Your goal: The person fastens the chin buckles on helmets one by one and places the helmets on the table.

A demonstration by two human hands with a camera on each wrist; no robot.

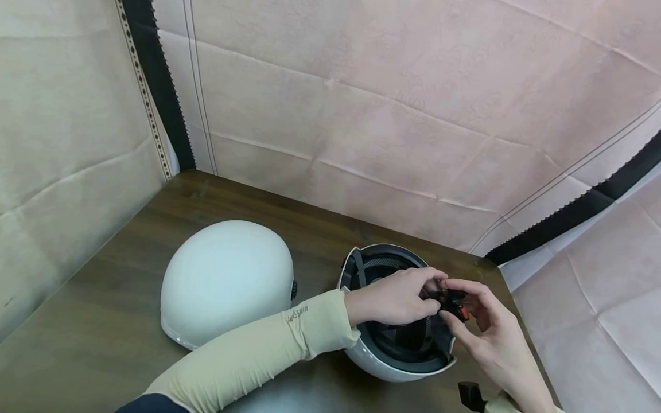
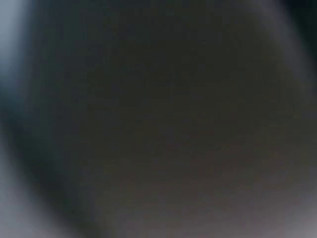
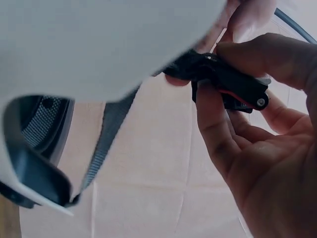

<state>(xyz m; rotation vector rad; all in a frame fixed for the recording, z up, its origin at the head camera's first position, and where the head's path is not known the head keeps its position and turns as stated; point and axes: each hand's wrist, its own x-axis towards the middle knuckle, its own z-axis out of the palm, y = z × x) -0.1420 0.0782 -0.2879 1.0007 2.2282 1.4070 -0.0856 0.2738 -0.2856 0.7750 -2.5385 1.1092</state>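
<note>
A white helmet (image 1: 384, 371) lies upside down on the table, its black padded inside facing up. Over its right side both hands meet at a black chin-strap buckle (image 3: 233, 89) with red parts. My right hand (image 1: 490, 332) pinches the buckle between thumb and fingers. From the other side, my left hand (image 1: 397, 295) reaches across the helmet opening and holds the buckle's strap end with bent fingers. A grey strap (image 3: 111, 131) hangs from the helmet edge in the right wrist view. The left wrist view is dark and blurred.
A second white helmet (image 1: 227, 281) sits dome up to the left, close to my left sleeve (image 1: 258, 355). Creased pale cloth (image 1: 361, 115) hangs behind the brown wooden table (image 1: 103, 321) and along both sides. A black band (image 1: 470, 396) shows by the right wrist.
</note>
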